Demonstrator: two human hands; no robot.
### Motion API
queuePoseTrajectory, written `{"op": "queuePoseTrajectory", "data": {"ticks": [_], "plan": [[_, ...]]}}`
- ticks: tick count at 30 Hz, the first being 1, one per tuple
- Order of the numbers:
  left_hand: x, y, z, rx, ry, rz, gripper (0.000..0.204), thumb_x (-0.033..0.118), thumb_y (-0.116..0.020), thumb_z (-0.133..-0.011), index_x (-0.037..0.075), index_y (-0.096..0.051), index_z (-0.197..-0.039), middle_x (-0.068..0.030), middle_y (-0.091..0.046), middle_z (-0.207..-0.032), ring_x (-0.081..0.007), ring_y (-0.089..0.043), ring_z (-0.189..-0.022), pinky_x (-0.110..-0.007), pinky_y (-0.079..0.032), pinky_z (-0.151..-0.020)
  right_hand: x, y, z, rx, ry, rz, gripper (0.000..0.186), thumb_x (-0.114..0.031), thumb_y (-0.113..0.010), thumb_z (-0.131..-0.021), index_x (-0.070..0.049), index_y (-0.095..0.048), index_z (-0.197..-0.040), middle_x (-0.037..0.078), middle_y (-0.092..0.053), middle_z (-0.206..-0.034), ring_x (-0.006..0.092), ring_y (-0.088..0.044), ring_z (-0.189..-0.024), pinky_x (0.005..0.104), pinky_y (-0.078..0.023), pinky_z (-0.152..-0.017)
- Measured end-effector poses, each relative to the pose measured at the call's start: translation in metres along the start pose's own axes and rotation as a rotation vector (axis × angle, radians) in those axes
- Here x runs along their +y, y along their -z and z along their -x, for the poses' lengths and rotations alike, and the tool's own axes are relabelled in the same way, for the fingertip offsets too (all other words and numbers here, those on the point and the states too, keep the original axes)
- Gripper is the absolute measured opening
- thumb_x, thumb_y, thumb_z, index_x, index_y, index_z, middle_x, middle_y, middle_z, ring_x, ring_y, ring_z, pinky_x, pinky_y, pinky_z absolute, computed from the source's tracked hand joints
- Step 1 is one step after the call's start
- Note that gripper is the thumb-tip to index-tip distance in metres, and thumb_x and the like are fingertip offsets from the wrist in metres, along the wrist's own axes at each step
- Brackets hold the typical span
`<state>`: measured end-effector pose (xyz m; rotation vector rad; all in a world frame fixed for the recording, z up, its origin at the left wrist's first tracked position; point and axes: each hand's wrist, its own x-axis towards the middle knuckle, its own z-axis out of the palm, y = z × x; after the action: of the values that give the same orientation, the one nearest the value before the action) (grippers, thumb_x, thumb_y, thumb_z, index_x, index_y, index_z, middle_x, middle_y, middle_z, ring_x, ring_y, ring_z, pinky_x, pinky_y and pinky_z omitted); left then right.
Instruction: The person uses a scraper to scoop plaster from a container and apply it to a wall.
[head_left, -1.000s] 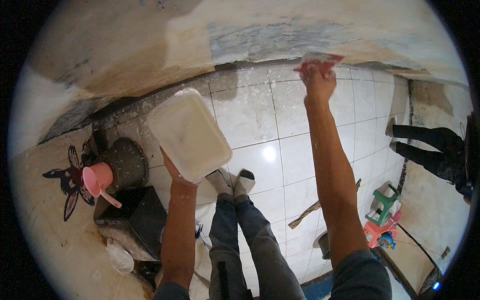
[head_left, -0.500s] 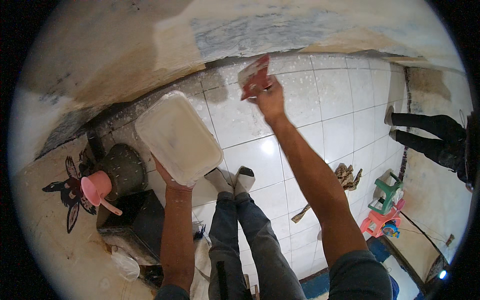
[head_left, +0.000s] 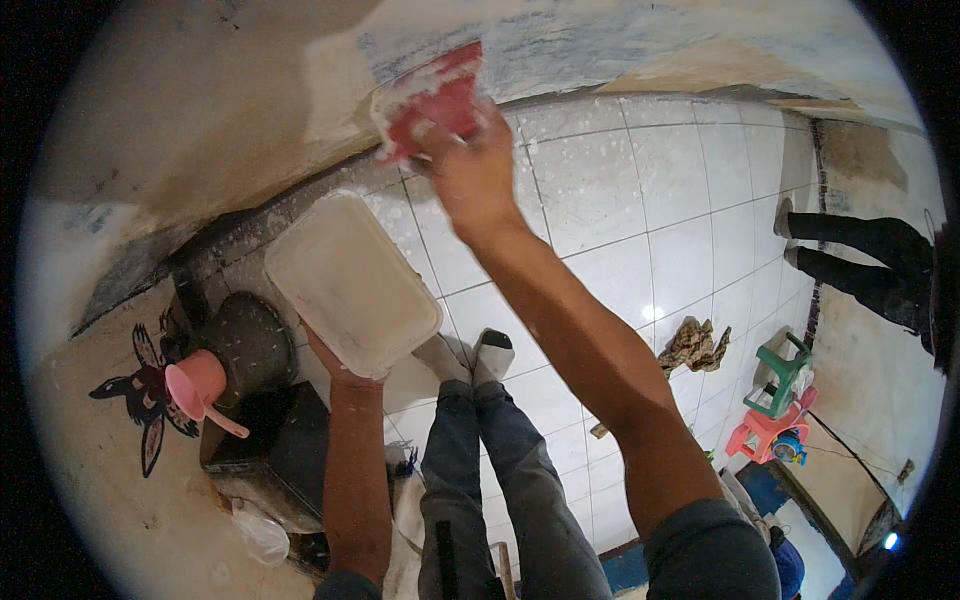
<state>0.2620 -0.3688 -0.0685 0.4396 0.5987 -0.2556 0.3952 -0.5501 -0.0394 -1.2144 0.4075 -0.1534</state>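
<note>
Right hand [head_left: 475, 185]: grip closed round red scraper [head_left: 455, 105], up by wall [head_left: 580, 45]. Left hand [head_left: 335, 358]: grip holds tub [head_left: 410, 345] from below, fingers mostly hidden, can't tell spread; tub above floor [head_left: 590, 200].

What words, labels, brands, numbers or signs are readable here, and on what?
None readable.
Red scraper, right hand: blurred; any print can't be made out.
White tub, left hand: no lettering seen.
Pink scoop: no lettering seen.
Small blue item at right: too small to tell.
</note>
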Motion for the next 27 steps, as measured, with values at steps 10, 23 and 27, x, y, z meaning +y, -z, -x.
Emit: {"op": "queuePoseTrajectory", "data": {"ticks": [10,23,27], "plan": [[-0.015,-0.001,-0.019,-0.127,0.082,0.085,0.088,0.069,-0.054,-0.083,0.013,-0.030,-0.147,-0.0223,-0.043,-0.142,-0.0440,-0.048,-0.125,-0.065,-0.035,-0.105,0.025,0.207,-0.119,0.394,-0.299,0.008,0.011,-0.022,-0.053,-0.097,-0.011,-0.055,-0.100,0.005,-0.065,-0.090,0.0173,-0.062,-0.073,0.0321,-0.050,-0.068],[-0.022,-0.028,-0.011,-0.052,0.065,0.062,0.062,0.057,-0.038,-0.097,0.016,-0.039,-0.144,-0.0073,-0.048,-0.140,-0.0301,-0.052,-0.123,-0.051,-0.048,-0.098,-0.069,0.157,-0.050,0.374,0.139,0.391,0.018,0.005,-0.058,-0.084,0.005,-0.054,-0.102,0.015,-0.063,-0.095,0.0203,-0.065,-0.082,0.0318,-0.058,-0.066],[-0.037,-0.055,-0.018,-0.224,0.097,-0.054,0.083,0.067,-0.049,-0.087,0.013,-0.032,-0.147,-0.0182,-0.046,-0.142,-0.0413,-0.050,-0.124,-0.063,-0.040,-0.102,-0.067,0.196,-0.131,0.677,0.535,1.161,0.021,-0.012,-0.070,-0.077,0.000,-0.056,-0.088,0.017,-0.066,-0.081,0.0276,-0.065,-0.071,0.0396,-0.051,-0.064]]}}
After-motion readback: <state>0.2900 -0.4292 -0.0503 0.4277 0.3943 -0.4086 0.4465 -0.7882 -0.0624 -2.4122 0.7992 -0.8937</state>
